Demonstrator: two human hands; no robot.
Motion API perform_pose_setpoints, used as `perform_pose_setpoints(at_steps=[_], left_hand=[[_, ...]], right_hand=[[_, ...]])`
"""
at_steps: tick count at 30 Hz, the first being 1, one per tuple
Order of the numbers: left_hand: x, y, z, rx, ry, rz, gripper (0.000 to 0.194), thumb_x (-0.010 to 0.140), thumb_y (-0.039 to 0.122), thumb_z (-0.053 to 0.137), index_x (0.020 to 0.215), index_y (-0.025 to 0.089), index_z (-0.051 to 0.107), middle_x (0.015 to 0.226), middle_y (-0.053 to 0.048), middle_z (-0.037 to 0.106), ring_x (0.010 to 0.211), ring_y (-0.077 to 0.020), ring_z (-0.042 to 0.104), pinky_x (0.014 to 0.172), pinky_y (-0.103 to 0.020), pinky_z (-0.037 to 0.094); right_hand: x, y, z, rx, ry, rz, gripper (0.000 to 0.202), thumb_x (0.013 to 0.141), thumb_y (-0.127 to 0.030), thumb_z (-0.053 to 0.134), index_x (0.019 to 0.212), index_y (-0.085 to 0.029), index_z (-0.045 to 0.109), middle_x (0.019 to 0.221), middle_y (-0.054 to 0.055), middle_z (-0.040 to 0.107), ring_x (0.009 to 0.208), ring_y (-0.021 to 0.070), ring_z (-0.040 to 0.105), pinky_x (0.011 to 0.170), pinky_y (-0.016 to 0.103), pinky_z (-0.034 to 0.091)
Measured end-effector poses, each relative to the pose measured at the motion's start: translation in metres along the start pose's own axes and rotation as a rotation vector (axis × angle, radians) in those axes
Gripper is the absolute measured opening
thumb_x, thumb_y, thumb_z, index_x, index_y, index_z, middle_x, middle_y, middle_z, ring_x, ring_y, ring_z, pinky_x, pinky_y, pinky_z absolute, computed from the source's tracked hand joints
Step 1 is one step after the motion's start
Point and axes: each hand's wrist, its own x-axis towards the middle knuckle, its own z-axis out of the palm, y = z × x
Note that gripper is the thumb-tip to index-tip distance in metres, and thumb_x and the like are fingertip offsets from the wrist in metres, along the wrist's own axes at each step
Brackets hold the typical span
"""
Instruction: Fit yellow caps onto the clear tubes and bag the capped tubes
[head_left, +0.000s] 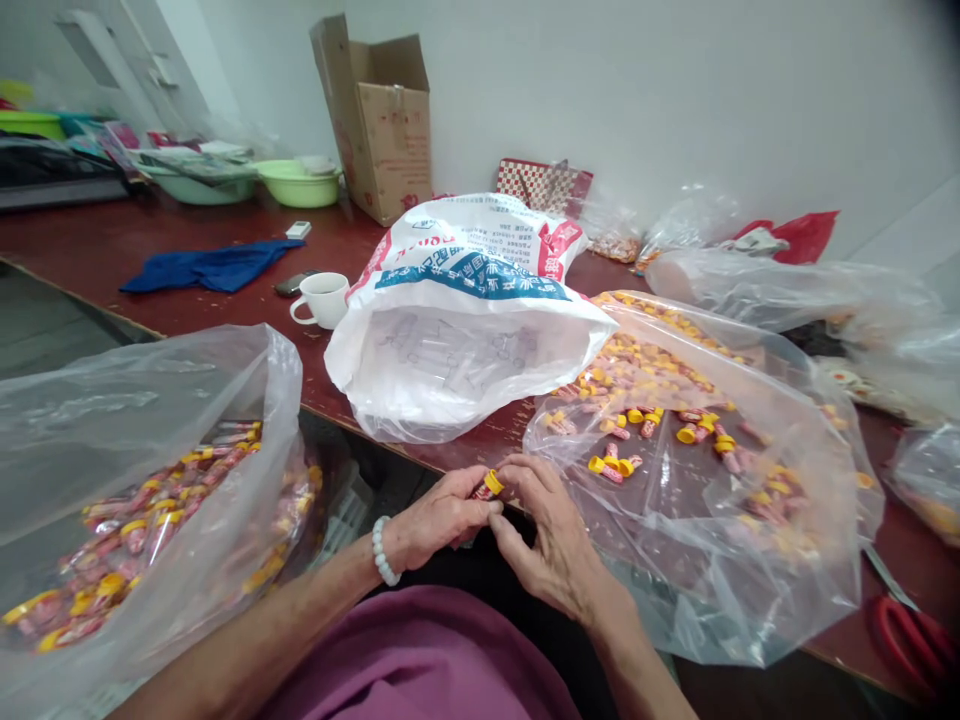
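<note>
A small pink-wrapped tube with a yellow cap (489,486) is pinched between the thumb and fingers of my left hand (442,512), which wears a beaded bracelet (384,552). From the other side, the curved index finger and thumb of my right hand (541,520) close around the capped end. Many similar tubes (613,464) lie in and under a clear plastic bag (675,560) on the table to my right. More capped tubes (161,525) fill a large clear bag (45,410) at my left. A white printed sack (465,275) lies open ahead of my hands.
A white cup (324,300) and a blue cloth (210,268) rest on the red table (82,245). Farther back stand a cardboard box (394,140) and a green basin (300,187). Red-handled scissors (907,640) lie at the near right edge.
</note>
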Motion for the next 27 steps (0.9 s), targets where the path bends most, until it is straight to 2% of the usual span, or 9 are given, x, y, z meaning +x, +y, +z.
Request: perform_pose_setpoints(at_steps=[4, 5, 7, 9, 11, 14, 18, 24, 27], left_hand=[[0.005, 0.012, -0.009, 0.045, 0.063, 0.075, 0.027, 0.079, 0.043, 0.057, 0.079, 0.016, 0.052, 0.058, 0.006, 0.034, 0.047, -0.0061, 0.026, 0.043, -0.021, 0.021], [0.008, 0.018, -0.018, 0.085, 0.146, 0.124, 0.031, 0.078, 0.045, 0.058, 0.074, 0.016, 0.051, 0.056, 0.006, 0.034, 0.047, -0.0061, 0.026, 0.044, -0.021, 0.022], [0.019, 0.029, -0.044, 0.226, 0.427, 0.227, 0.032, 0.076, 0.046, 0.06, 0.069, 0.016, 0.051, 0.054, 0.006, 0.035, 0.047, -0.0067, 0.029, 0.046, -0.022, 0.024], [0.036, 0.037, -0.078, 0.541, 0.712, 0.278, 0.025, 0.08, 0.041, 0.056, 0.078, 0.016, 0.058, 0.057, 0.003, 0.044, 0.051, -0.0098, 0.038, 0.051, -0.023, 0.03], [0.055, 0.04, -0.109, 0.921, 0.822, 0.269, 0.017, 0.08, 0.028, 0.052, 0.085, 0.018, 0.065, 0.07, -0.002, 0.056, 0.065, -0.0152, 0.049, 0.061, -0.027, 0.036], [0.081, 0.037, -0.137, 1.19, 0.735, 0.253, 0.019, 0.069, 0.01, 0.053, 0.075, 0.019, 0.07, 0.095, -0.009, 0.062, 0.093, -0.024, 0.051, 0.082, -0.035, 0.036], [0.098, 0.032, -0.143, 1.237, 0.662, 0.257, 0.022, 0.066, 0.007, 0.055, 0.075, 0.018, 0.071, 0.101, -0.013, 0.059, 0.105, -0.0317, 0.044, 0.089, -0.045, 0.031], [0.085, 0.032, -0.145, 1.137, 0.653, 0.294, 0.022, 0.071, 0.013, 0.055, 0.088, 0.014, 0.068, 0.091, -0.011, 0.059, 0.097, -0.0256, 0.05, 0.09, -0.04, 0.036], [0.067, 0.028, -0.133, 0.958, 0.674, 0.321, 0.036, 0.078, 0.021, 0.051, 0.112, 0.011, 0.058, 0.086, -0.006, 0.059, 0.078, -0.0173, 0.055, 0.075, -0.032, 0.044]], right_hand=[[0.003, 0.006, -0.008, -0.033, 0.056, 0.012, 0.039, 0.08, -0.026, 0.059, 0.118, -0.022, 0.051, 0.123, 0.01, 0.049, 0.114, 0.0231, 0.048, 0.095, 0.039, 0.043], [0.002, 0.015, -0.014, -0.035, 0.137, 0.048, 0.04, 0.082, -0.029, 0.058, 0.121, -0.022, 0.05, 0.124, 0.01, 0.049, 0.112, 0.0228, 0.049, 0.093, 0.039, 0.044], [-0.002, 0.044, -0.028, -0.081, 0.364, 0.189, 0.033, 0.086, -0.032, 0.051, 0.117, -0.021, 0.053, 0.115, 0.01, 0.055, 0.102, 0.0219, 0.055, 0.084, 0.037, 0.048], [-0.01, 0.083, -0.042, -0.214, 0.544, 0.362, 0.026, 0.087, -0.035, 0.047, 0.103, -0.018, 0.06, 0.099, 0.011, 0.062, 0.088, 0.0229, 0.059, 0.074, 0.038, 0.05], [-0.018, 0.121, -0.052, -0.399, 0.477, 0.441, 0.027, 0.085, -0.034, 0.046, 0.095, -0.016, 0.063, 0.094, 0.013, 0.065, 0.087, 0.0268, 0.06, 0.077, 0.044, 0.049], [-0.026, 0.158, -0.055, -0.589, 0.295, 0.31, 0.028, 0.083, -0.026, 0.042, 0.095, -0.015, 0.065, 0.103, 0.015, 0.066, 0.099, 0.0295, 0.058, 0.088, 0.049, 0.044], [-0.03, 0.171, -0.056, -0.669, 0.204, 0.237, 0.031, 0.085, -0.024, 0.04, 0.094, -0.014, 0.068, 0.1, 0.015, 0.067, 0.096, 0.027, 0.06, 0.087, 0.045, 0.046], [-0.031, 0.176, -0.071, -0.673, 0.086, 0.217, 0.033, 0.087, -0.023, 0.039, 0.097, -0.02, 0.07, 0.105, 0.013, 0.064, 0.094, 0.0251, 0.06, 0.081, 0.04, 0.047], [-0.029, 0.178, -0.077, -0.662, -0.002, 0.251, 0.032, 0.088, -0.027, 0.039, 0.095, -0.024, 0.07, 0.108, 0.011, 0.061, 0.087, 0.0219, 0.061, 0.073, 0.035, 0.048]])
